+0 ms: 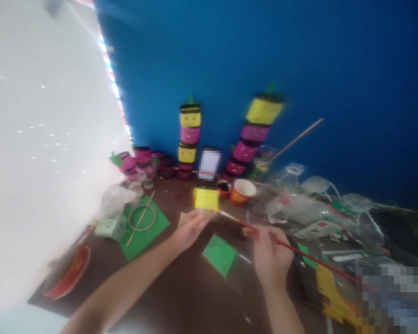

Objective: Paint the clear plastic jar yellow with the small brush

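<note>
Near the middle of the view, my left hand (191, 228) is closed on the lower end of a small yellow-painted container (206, 199) with a dark rim on top. My right hand (272, 253) grips a long red paintbrush (310, 256), which slants down to the right. The brush's pale tip touches or nearly touches the lower right side of the yellow container. Below the container, a green square (220, 255) lies on the dark table (181, 297).
Painted container stacks (187, 153) (244, 150) lean against the blue wall. Pink pots stand back left. A ring (142, 217) lies on green sheet at left. Clear plastic bottles (299, 204) and a yellow glue gun (330, 292) are at right. A paper cup (243, 191) stands behind.
</note>
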Available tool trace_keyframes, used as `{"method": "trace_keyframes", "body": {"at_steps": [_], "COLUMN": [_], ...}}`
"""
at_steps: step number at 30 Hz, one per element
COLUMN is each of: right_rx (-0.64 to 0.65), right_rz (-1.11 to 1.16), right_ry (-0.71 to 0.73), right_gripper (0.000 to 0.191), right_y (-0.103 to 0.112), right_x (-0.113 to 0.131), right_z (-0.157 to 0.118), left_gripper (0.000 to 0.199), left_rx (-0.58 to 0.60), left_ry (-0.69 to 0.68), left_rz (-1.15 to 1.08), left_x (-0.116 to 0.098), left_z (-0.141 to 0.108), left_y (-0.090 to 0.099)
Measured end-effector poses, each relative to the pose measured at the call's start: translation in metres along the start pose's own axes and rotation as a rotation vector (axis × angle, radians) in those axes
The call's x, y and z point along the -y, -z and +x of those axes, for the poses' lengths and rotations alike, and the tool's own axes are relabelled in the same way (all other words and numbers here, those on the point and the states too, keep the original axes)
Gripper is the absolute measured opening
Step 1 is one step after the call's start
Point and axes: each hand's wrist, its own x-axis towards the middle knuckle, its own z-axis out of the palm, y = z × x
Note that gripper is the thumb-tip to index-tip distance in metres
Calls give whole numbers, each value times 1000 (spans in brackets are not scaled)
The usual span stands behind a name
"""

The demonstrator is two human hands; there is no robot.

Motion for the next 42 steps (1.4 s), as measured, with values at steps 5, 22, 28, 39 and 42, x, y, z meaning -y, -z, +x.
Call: {"method": "trace_keyframes", "body": {"at_steps": [5, 22, 28, 39, 42], "right_rx": [55, -42, -55, 17, 97], "right_rz": [-21, 33, 9, -277, -396], "right_ry": [-17, -16, -21, -39, -17], "right_gripper": [17, 20, 19, 22, 24], "right_y": [0, -2, -4, -40, -59], "right_x": [-9, -14, -13, -20, -31], "right_z": [-2, 2, 1, 37, 47], "left_gripper": [21, 24, 24, 38, 36], "left_rx": [-9, -6, 28, -347, -358], "left_ry": [35, 24, 15, 22, -19], "left_rz": [-24, -31, -60, -352, -345], "left_x": [0, 0, 1, -40, -42], "left_z": [0, 2, 3, 27, 28], "left_y": [1, 9, 10, 28, 30]}}
